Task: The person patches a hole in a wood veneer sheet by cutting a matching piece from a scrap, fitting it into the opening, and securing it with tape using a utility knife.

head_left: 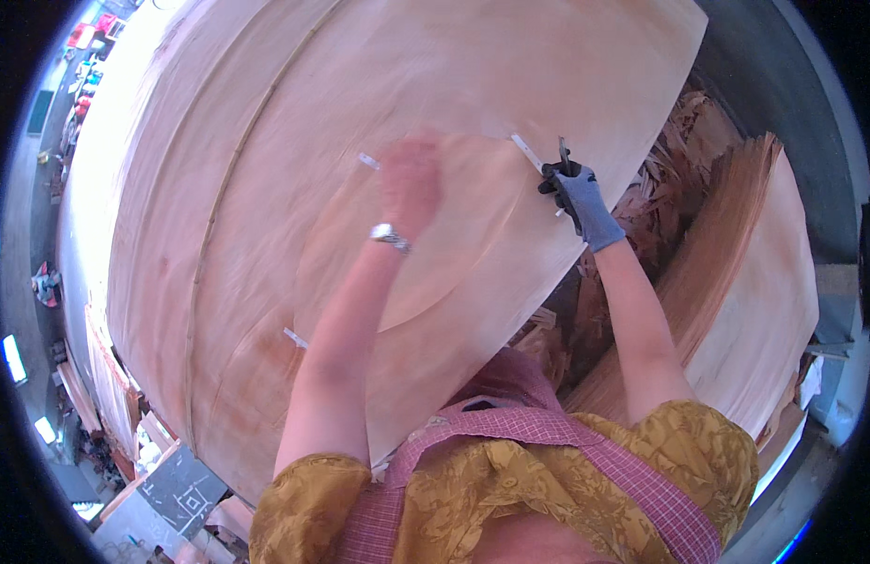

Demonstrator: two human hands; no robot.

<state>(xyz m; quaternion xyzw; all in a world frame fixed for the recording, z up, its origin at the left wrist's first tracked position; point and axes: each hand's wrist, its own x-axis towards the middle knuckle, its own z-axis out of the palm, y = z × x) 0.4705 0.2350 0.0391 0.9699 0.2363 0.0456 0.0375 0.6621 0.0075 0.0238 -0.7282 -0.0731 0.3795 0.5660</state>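
A large thin sheet of pale wood veneer (266,141) lies across a stack in front of me. My left hand (410,179), bare with a metal watch at the wrist, presses flat on a smaller veneer piece (473,244) laid over the sheet. My right hand (574,193) wears a grey and black glove and grips a thin dark tool (564,155) at the piece's upper right corner, beside a strip of white tape (526,150). Two more tape strips (369,161) (295,337) sit along the piece's left edge.
Another veneer stack (754,282) stands to the right, with broken veneer scraps (670,188) in the gap between. Wooden boards and a dark panel (186,489) lie at lower left. A workshop floor with small objects (48,282) runs along the far left.
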